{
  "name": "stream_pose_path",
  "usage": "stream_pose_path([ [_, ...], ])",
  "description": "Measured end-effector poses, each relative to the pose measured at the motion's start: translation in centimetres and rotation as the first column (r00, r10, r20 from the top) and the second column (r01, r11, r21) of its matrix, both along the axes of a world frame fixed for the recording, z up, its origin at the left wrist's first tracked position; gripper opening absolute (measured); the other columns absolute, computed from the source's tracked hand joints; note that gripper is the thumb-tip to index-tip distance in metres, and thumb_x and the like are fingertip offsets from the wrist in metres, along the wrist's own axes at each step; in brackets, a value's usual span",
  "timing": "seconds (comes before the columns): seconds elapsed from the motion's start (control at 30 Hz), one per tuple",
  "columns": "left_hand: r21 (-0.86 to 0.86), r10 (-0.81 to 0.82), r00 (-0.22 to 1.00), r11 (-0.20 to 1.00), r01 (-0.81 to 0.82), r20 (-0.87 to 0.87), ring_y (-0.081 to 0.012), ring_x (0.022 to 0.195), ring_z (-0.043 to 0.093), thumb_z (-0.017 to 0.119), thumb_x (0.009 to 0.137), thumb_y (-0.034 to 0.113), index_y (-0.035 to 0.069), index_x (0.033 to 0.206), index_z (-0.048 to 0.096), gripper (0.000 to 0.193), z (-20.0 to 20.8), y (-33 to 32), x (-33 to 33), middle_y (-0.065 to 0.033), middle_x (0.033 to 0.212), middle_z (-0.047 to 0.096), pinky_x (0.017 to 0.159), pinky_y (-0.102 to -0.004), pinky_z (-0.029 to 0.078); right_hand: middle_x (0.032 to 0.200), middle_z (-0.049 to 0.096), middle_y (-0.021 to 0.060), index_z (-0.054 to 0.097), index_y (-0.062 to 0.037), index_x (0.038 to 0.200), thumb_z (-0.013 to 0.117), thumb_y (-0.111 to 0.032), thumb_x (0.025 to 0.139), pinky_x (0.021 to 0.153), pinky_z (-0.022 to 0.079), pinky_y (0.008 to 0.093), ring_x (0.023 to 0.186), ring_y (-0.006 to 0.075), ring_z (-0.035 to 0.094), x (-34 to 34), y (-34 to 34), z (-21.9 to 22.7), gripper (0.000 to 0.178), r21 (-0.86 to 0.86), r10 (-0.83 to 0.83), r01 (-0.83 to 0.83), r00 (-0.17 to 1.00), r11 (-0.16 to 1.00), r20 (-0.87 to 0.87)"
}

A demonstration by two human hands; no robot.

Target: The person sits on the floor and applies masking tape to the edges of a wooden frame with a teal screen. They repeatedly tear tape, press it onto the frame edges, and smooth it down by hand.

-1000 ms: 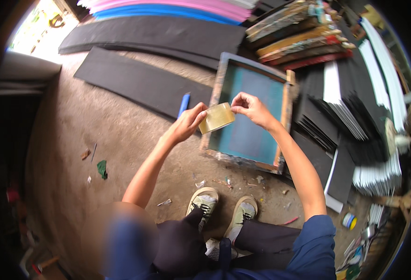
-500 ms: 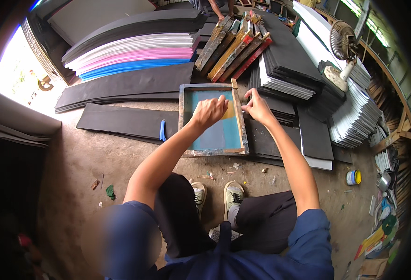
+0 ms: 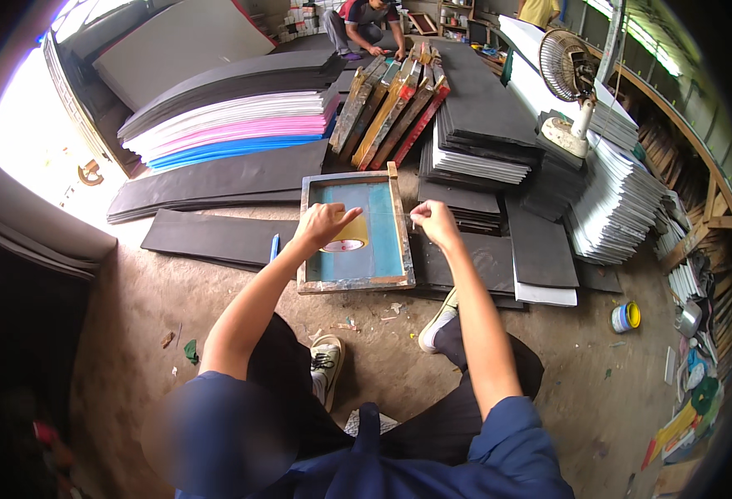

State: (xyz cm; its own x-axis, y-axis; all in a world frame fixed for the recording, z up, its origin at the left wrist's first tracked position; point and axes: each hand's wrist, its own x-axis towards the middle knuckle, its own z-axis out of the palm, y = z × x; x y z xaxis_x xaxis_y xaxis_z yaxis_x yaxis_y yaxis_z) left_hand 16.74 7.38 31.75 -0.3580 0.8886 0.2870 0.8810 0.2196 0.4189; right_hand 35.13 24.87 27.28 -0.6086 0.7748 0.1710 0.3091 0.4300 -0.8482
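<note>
A wooden screen-printing frame (image 3: pixel 304 264) with blue-green mesh lies on black foam sheets in front of me. Above its mesh, my left hand (image 3: pixel 324 224) is closed around a yellowish roll of tape (image 3: pixel 354 234), whose white inner ring faces me. My right hand (image 3: pixel 437 223) is raised just past the frame's right edge, thumb and fingers pinched together. A faint thin line runs between the two hands, looking like the pulled-out tape seen edge-on. What the right fingertips grip is too small to see clearly.
Several paint-stained frames (image 3: pixel 395 112) lean together beyond. Black foam stacks (image 3: pixel 487 108) stand to the right, with a fan (image 3: pixel 567 71) on one. A yellow paint can (image 3: pixel 625 316) sits on the floor at right. Another person (image 3: pixel 362 29) crouches at the back.
My view has tilted up and shifted. My left hand has moved left with the tape roll, which shows more fully now. The hands are farther apart, and my right foot has stepped outward.
</note>
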Motion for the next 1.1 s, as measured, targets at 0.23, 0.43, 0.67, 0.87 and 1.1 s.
stream_pose_path([
  [0.23, -0.167, -0.129, 0.961, 0.971, 0.172, 0.243, -0.0163, 0.06, 0.057, 0.052, 0.088, 0.045, 0.001, 0.082, 0.061, 0.046, 1.3, -0.6, -0.5, -0.0103, 0.066, 0.06, 0.056, -0.0322, 0.045, 0.074, 0.055, 0.0011, 0.053, -0.0106, 0.087, 0.062, -0.009, 0.081, 0.064, 0.043, 0.0289, 0.072, 0.0115, 0.05, -2.2, 0.5, -5.7, 0.01, -0.19, -0.177, 0.127, 0.945, 0.974, -0.274],
  [0.43, -0.11, -0.041, 0.935, 0.99, 0.085, 0.353, -0.0148, 0.058, 0.053, 0.055, 0.089, 0.036, -0.001, 0.084, 0.059, 0.037, -2.2, -1.7, -0.1, -0.0114, 0.064, 0.057, 0.055, -0.0318, 0.044, 0.073, 0.058, 0.0005, 0.058, -0.008, 0.084, 0.062, -0.006, 0.08, 0.07, 0.042, 0.0276, 0.072, 0.0107, 0.053, -1.4, -0.3, -5.8, 0.006, -0.408, -0.106, -0.131, 0.854, 0.903, -0.51],
  [0.67, -0.504, 0.102, 0.814, 0.827, 0.25, 0.572, -0.0236, 0.08, 0.065, 0.059, 0.079, 0.057, 0.002, 0.115, 0.059, 0.066, -7.4, -2.0, -4.8, -0.0151, 0.09, 0.067, 0.072, -0.0322, 0.049, 0.072, 0.056, -0.0006, 0.049, -0.0086, 0.111, 0.064, 0.003, 0.077, 0.061, 0.042, 0.0198, 0.065, 0.0061, 0.051, -3.1, -0.7, -8.1, 0.038, -0.169, -0.018, -0.061, 0.902, 0.984, -0.431],
  [0.87, -0.225, -0.18, 0.726, 0.878, 0.423, 0.663, -0.026, 0.086, 0.064, 0.064, 0.074, 0.058, -0.002, 0.102, 0.064, 0.066, -7.9, -4.1, -5.0, -0.0198, 0.089, 0.065, 0.08, -0.038, 0.048, 0.069, 0.057, 0.0023, 0.04, -0.0087, 0.111, 0.068, 0.004, 0.072, 0.061, 0.043, 0.024, 0.063, 0.0099, 0.053, -4.4, 0.4, -6.3, 0.05, -0.207, -0.176, 0.106, 0.918, 0.972, -0.355],
  [1.1, -0.483, 0.131, 0.991, 0.866, -0.131, -0.034, -0.0197, 0.06, 0.061, 0.044, 0.076, 0.073, 0.009, 0.08, 0.07, 0.069, -10.3, -5.9, -7.5, -0.0095, 0.064, 0.064, 0.078, -0.0363, 0.036, 0.067, 0.056, 0.0039, 0.034, -0.0079, 0.101, 0.068, 0.003, 0.073, 0.063, 0.042, 0.0258, 0.062, 0.0105, 0.051, -4.0, -0.8, -0.7, 0.046, -0.043, -0.222, 0.224, 0.89, 0.974, -0.399],
])
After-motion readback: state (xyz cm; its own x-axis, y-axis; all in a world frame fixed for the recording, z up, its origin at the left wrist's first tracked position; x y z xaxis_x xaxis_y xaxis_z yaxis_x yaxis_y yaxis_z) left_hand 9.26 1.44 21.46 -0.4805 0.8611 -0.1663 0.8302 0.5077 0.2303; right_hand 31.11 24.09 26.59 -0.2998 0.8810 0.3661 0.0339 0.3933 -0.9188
